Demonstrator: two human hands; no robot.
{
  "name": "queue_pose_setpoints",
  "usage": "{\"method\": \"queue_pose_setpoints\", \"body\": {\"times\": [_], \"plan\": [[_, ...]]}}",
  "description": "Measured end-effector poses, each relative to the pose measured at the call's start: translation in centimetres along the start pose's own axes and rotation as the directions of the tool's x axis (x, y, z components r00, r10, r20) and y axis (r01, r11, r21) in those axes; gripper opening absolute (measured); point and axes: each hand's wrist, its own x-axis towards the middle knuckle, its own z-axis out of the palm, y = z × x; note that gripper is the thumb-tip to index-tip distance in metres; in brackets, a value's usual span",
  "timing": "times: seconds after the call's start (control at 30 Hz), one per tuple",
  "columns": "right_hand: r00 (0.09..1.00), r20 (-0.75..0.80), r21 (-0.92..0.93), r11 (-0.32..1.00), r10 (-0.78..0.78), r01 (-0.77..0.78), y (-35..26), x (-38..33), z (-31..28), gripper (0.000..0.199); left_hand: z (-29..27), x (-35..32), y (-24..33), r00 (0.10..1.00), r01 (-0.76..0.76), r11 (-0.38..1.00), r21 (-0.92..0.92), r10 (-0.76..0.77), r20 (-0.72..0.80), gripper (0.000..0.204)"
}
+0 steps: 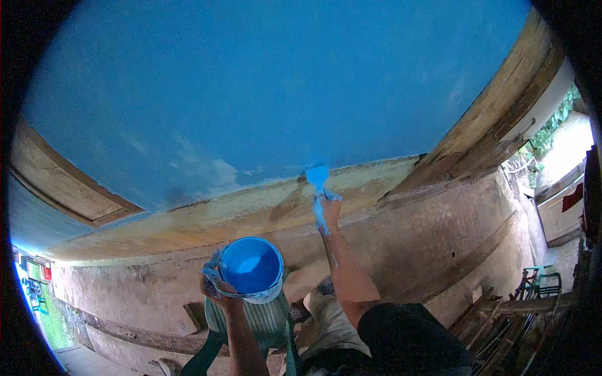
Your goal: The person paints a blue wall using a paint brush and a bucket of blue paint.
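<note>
My right hand (328,203), smeared with blue paint, is closed round the handle of a paintbrush (318,177). The blue-coated brush touches the lower edge of the blue wall (301,88), just above a bare yellowish strip (364,182). Lower left, my left hand (218,282) grips a paint bucket (263,296) by its side and rim. Blue paint (252,264) is inside the bucket, with a lighter patch on its surface. Paint also marks the fingers of the left hand. Pale, thinly covered patches (216,175) show on the wall left of the brush.
A green plastic chair (257,323) stands beneath the bucket, close to my legs. Wooden frames (81,182) border the wall at left and right. A rough brown surface (433,232) runs below the strip. Planks (527,305) and a green chair (550,283) lie at lower right.
</note>
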Motion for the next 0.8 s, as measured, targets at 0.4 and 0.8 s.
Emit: {"method": "queue_pose_setpoints", "body": {"times": [0.4,0.8], "plan": [[0.997,0.015,0.060,0.995,0.077,-0.077,7.2,0.0,1.8,0.011,1.4,-0.2,0.4,0.995,0.088,0.944,-0.317,-0.099,-0.018,0.045],[0.999,-0.036,0.005,1.000,0.028,-0.028,-2.5,-1.8,1.4,0.012,2.6,0.3,2.8,0.995,0.095,0.963,-0.252,-0.083,0.057,0.045]]}}
